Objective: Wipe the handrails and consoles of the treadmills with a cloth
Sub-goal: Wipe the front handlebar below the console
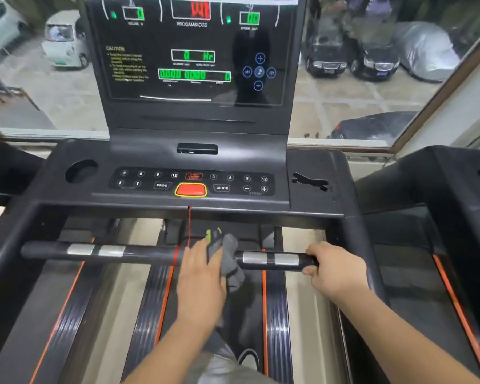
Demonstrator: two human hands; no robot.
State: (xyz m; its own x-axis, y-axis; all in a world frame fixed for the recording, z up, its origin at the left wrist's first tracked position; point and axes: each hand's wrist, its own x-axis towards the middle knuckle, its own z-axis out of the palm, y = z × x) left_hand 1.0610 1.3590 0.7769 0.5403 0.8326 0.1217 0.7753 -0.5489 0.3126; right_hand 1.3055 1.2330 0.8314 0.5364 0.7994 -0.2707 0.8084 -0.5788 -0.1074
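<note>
Soft window daylight, screen glare, curved edges.

A gym, plainly. Marked by a treadmill console (194, 59) with lit green readouts, numbered speed keys (239, 177) and a red stop button (190, 189), a handrail (144, 253) with metal pulse pads (81, 249), a second treadmill (455, 178) just beside on the right, a third treadmill (6, 173) on the left. Set against a wide window (358, 106) looking down on parked cars (327, 58).
</note>
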